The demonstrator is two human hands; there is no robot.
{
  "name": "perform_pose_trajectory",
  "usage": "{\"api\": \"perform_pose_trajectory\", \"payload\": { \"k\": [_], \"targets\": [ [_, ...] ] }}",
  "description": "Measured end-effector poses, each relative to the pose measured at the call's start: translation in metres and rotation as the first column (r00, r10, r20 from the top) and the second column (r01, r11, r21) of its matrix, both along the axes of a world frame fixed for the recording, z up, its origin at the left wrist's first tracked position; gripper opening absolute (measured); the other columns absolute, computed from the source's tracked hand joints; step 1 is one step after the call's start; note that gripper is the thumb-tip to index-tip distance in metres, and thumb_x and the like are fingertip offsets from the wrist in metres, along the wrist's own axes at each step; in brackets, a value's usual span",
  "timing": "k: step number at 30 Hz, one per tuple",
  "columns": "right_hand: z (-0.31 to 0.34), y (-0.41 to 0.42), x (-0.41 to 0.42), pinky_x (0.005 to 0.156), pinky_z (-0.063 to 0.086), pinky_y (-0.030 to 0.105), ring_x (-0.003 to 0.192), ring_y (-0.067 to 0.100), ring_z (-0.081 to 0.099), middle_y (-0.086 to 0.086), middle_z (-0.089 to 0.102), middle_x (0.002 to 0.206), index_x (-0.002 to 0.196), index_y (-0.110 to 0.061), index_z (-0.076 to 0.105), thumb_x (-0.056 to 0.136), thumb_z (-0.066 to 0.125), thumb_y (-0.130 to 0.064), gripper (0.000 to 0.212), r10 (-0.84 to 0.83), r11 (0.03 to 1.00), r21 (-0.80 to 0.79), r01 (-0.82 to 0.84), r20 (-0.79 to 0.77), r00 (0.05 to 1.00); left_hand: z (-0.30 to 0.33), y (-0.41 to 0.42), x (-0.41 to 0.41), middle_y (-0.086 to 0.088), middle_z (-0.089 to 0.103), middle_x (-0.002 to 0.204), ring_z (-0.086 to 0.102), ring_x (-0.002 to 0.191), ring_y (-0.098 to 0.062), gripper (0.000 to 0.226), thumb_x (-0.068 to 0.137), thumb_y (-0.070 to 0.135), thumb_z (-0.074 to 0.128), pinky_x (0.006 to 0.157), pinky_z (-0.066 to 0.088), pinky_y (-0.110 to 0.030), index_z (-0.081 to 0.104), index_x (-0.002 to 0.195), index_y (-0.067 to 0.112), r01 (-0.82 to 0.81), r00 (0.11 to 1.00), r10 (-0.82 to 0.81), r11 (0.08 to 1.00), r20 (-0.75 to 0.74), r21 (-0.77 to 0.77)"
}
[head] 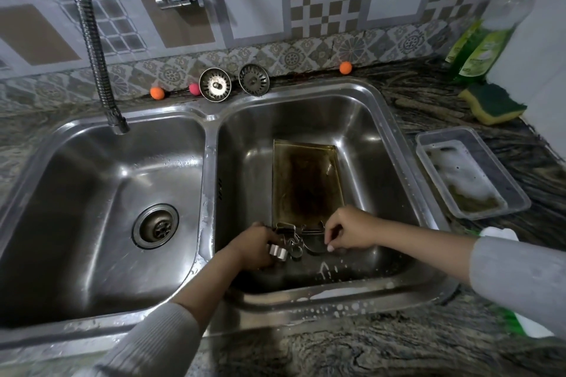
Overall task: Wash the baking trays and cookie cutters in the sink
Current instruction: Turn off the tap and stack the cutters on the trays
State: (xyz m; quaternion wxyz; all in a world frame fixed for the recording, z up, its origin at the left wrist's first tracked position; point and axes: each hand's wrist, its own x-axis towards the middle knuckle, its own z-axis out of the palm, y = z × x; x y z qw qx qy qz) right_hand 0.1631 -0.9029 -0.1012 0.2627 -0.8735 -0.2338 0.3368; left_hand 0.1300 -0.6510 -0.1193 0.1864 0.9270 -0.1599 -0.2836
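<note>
While both hands work in the right basin (361, 131) of the sink, my left hand (257, 246) grips a small cookie cutter (278, 251); my right hand (349, 231) pinches a larger cutter (315, 246). Stained baking tray (306, 180) lies at 12 o'clock, touching cutters. Sponge (493, 104) on tabletop (428, 95), 2 o'clock.

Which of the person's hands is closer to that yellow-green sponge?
Right. The right hand is in the right basin, below-left of the sponge; the left hand is farther left.
</note>
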Motion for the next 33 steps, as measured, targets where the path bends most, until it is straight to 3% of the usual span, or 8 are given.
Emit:
{"api": "perform_pose_trajectory", "payload": {
  "k": [5, 9, 14, 18, 23, 25, 29, 33],
  "targets": [
    [0.024, -0.005, 0.011, 0.079, 0.051, 0.016, 0.087, 0.0, 0.063, -0.009, 0.069, 0.09, 0.091, -0.018, 0.074, 0.079, 0.075, -0.022, 0.013, -0.101, 0.988, 0.121, 0.094, 0.052, 0.994, 0.024, 0.011, 0.013, 0.0, 0.064, 0.098, 0.042, 0.099, -0.009, 0.032, 0.072, 0.033, 0.079, 0.085, 0.041, -0.027, 0.071, 0.101, 0.022, -0.065, 0.995, 0.071, 0.994, 0.066, -0.085],
    [0.026, -0.001, 0.026, 0.082, 0.053, 0.023, 0.084, 0.001, 0.063, -0.008, 0.069, 0.09, 0.09, -0.017, 0.073, 0.079, 0.075, -0.02, 0.012, -0.236, 0.966, 0.134, 0.222, 0.097, 0.967, 0.033, 0.001, 0.041, -0.002, 0.064, 0.095, 0.06, 0.084, -0.015, 0.023, 0.073, 0.028, 0.081, 0.08, 0.051, -0.031, 0.067, 0.091, 0.023, -0.18, 0.982, 0.188, 0.966, 0.028, -0.183],
    [0.006, 0.008, 0.041, 0.085, 0.051, 0.028, 0.09, 0.008, 0.061, -0.014, 0.061, 0.082, 0.086, -0.019, 0.07, 0.08, 0.075, -0.019, 0.008, -0.385, 0.922, 0.105, 0.373, 0.123, 0.915, 0.017, -0.025, 0.078, -0.012, 0.061, 0.114, 0.061, 0.1, -0.023, 0.04, 0.073, 0.029, 0.078, 0.085, 0.049, -0.034, 0.066, 0.109, 0.017, -0.266, 0.96, 0.273, 0.959, 0.07, -0.095],
    [-0.016, 0.012, 0.048, 0.085, 0.049, 0.026, 0.093, 0.009, 0.058, -0.008, 0.063, 0.091, 0.085, -0.017, 0.07, 0.08, 0.075, -0.018, 0.007, -0.436, 0.9, 0.055, 0.433, 0.134, 0.89, 0.003, -0.042, 0.09, -0.011, 0.051, 0.125, 0.043, 0.123, -0.022, 0.042, 0.082, 0.023, 0.07, 0.1, 0.041, -0.034, 0.059, 0.122, 0.017, -0.282, 0.955, 0.281, 0.959, 0.095, 0.003],
    [-0.034, 0.017, 0.054, 0.086, 0.051, 0.03, 0.102, 0.017, 0.062, -0.002, 0.067, 0.097, 0.085, -0.018, 0.07, 0.081, 0.073, -0.018, 0.005, -0.489, 0.872, 0.029, 0.489, 0.126, 0.863, -0.012, -0.052, 0.091, -0.01, 0.052, 0.127, 0.048, 0.116, -0.022, 0.027, 0.087, 0.024, 0.061, 0.087, 0.045, -0.032, 0.06, 0.114, 0.023, -0.287, 0.955, 0.281, 0.956, 0.093, 0.056],
    [-0.039, 0.017, 0.055, 0.088, 0.051, 0.031, 0.103, 0.018, 0.062, 0.001, 0.068, 0.102, 0.089, -0.018, 0.069, 0.082, 0.072, -0.018, 0.007, -0.51, 0.859, 0.03, 0.51, 0.129, 0.851, -0.016, -0.052, 0.091, -0.01, 0.048, 0.133, 0.047, 0.12, -0.023, 0.043, 0.088, 0.022, 0.06, 0.089, 0.046, -0.033, 0.052, 0.13, 0.027, -0.292, 0.953, 0.286, 0.955, 0.099, 0.047],
    [-0.044, 0.016, 0.053, 0.089, 0.052, 0.031, 0.102, 0.015, 0.062, 0.002, 0.066, 0.113, 0.108, -0.021, 0.066, 0.084, 0.07, -0.017, 0.024, -0.517, 0.856, 0.044, 0.515, 0.082, 0.852, -0.014, -0.045, 0.083, -0.009, 0.029, 0.15, 0.042, 0.13, -0.026, 0.079, 0.088, 0.019, 0.062, 0.097, 0.048, -0.033, 0.016, 0.15, 0.036, -0.253, 0.961, 0.254, 0.967, 0.109, -0.023],
    [-0.04, 0.015, 0.035, 0.087, 0.053, 0.034, 0.104, 0.018, 0.059, 0.0, 0.058, 0.115, 0.107, -0.02, 0.064, 0.084, 0.069, -0.019, 0.024, -0.517, 0.853, 0.08, 0.515, 0.26, 0.816, -0.012, -0.03, 0.07, -0.007, 0.023, 0.153, 0.03, 0.139, -0.027, 0.083, 0.085, 0.02, 0.066, 0.11, 0.036, -0.036, 0.017, 0.151, 0.029, -0.235, 0.946, 0.262, 0.96, 0.192, -0.155]
  ]
}}
